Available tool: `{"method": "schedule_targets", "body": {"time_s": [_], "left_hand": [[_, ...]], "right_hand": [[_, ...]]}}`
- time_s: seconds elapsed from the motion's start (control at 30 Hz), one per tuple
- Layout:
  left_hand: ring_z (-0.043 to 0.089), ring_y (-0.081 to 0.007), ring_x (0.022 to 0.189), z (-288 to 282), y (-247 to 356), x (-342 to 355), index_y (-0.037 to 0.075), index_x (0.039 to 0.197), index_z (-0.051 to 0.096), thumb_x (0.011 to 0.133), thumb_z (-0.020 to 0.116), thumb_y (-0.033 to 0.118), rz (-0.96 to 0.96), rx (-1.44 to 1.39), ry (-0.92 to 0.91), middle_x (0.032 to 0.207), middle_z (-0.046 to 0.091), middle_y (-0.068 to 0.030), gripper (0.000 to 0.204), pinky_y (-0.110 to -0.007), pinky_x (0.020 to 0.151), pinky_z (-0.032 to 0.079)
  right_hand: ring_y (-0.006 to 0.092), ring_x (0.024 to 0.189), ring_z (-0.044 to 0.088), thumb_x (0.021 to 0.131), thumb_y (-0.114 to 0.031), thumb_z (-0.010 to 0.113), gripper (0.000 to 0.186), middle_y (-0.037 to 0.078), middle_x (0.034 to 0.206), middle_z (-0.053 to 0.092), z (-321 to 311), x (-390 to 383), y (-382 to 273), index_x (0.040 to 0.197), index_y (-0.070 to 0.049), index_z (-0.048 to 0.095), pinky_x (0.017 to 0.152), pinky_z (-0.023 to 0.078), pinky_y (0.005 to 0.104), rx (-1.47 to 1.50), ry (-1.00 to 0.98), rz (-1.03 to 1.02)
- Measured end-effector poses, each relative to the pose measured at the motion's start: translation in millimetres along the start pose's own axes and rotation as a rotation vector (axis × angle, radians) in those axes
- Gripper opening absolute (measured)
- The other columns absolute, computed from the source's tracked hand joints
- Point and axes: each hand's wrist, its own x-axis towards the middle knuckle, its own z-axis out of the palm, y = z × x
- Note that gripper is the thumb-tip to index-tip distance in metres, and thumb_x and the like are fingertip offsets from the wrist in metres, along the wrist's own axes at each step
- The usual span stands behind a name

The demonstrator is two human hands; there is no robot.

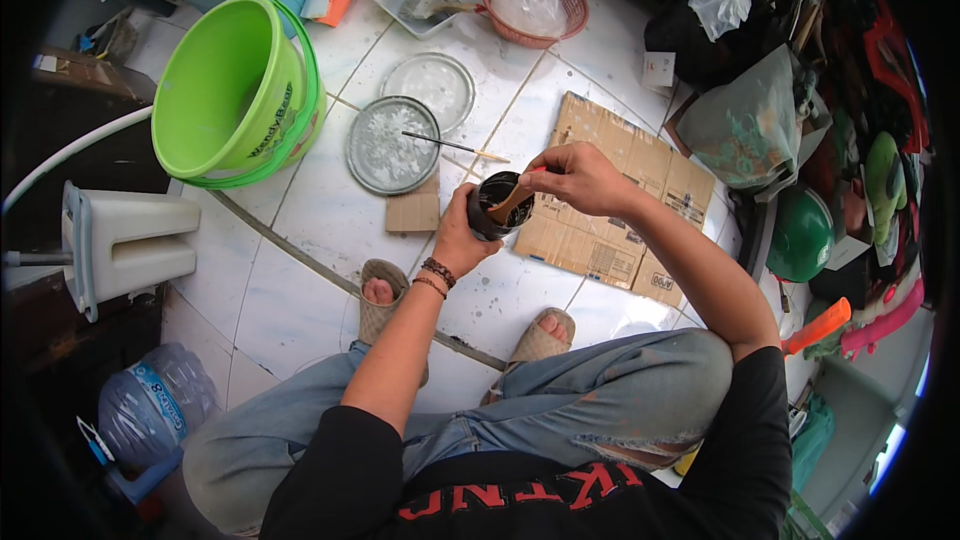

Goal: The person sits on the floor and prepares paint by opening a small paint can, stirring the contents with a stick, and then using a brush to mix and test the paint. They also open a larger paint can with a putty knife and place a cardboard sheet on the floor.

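Note:
My left hand (pixel 470 238) is wrapped round a small black pot (pixel 484 224), held tilted above the tiled floor. Its inner wall is smeared with something dark and wet-looking. In the pot's mouth stands a brown, wooden-looking stick (pixel 517 198) with a red upper end. My right hand (pixel 582 180) pinches that end from the right, and the stick's lower end is hidden inside the pot. Just beyond, a thin paintbrush (pixel 455 146) lies across a round grey-smeared lid (pixel 372 172), overlapped by a second, clear lid (pixel 440 68).
A flattened cardboard sheet (pixel 590 225) lies on the right, and a small cardboard piece (pixel 413 212) under the smeared lid. A green bucket (pixel 215 90) stands left. Farther off are a white tray (pixel 400 2) with a wide brush and a pink basket (pixel 500 32). A green helmet (pixel 800 232) sits right.

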Motion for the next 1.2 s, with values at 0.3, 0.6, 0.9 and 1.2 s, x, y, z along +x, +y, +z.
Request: {"method": "schedule_targets", "body": {"time_s": [0.3, 0.6, 0.9, 1.2], "left_hand": [[0.055, -0.0326, 0.115, -0.1, -8.1, -2.0, 0.008, 0.132, 0.035, 0.056, 0.085, 0.006, 0.019, -0.047, 0.000, 0.123, 0.055, -0.0164, 0.091, -0.040, 0.097, 0.046], [0.057, -0.0261, 0.113, -2.4, -4.3, -2.9, 0.008, 0.133, 0.034, 0.060, 0.084, 0.006, 0.003, -0.010, -0.022, 0.120, 0.057, -0.0133, 0.089, -0.037, 0.095, 0.048], [0.057, -0.0268, 0.112, 3.0, -4.6, -3.8, 0.009, 0.133, 0.034, 0.059, 0.085, 0.005, 0.023, 0.024, 0.001, 0.120, 0.057, -0.0129, 0.090, -0.038, 0.095, 0.048], [0.055, -0.0313, 0.116, 2.5, 3.1, 11.3, 0.006, 0.133, 0.036, 0.054, 0.086, 0.009, 0.018, -0.062, 0.013, 0.124, 0.054, -0.0158, 0.093, -0.039, 0.099, 0.046]], "right_hand": [[0.0113, 0.069, 0.060, 0.097, -0.041, 0.057, 0.043, 0.005, 0.080, 0.064, -2.3, 5.7, 21.4, 0.094, 0.001, 0.066, 0.061, 0.051, 0.0254, 0.466, 0.035, 0.198], [0.0072, 0.065, 0.059, 0.098, -0.038, 0.056, 0.036, 0.003, 0.080, 0.064, 11.2, 11.0, 42.9, 0.091, -0.003, 0.063, 0.058, 0.049, 0.0208, 0.617, -0.036, 0.286], [0.0077, 0.065, 0.059, 0.098, -0.037, 0.056, 0.035, 0.002, 0.078, 0.063, 12.5, 11.1, 37.5, 0.091, -0.003, 0.063, 0.058, 0.048, 0.0201, 0.567, 0.000, 0.294], [0.0234, 0.069, 0.067, 0.094, -0.029, 0.060, 0.032, 0.016, 0.077, 0.067, 3.4, -6.6, -9.8, 0.101, 0.002, 0.059, 0.063, 0.053, 0.0346, -0.030, 0.236, -0.032]]}}
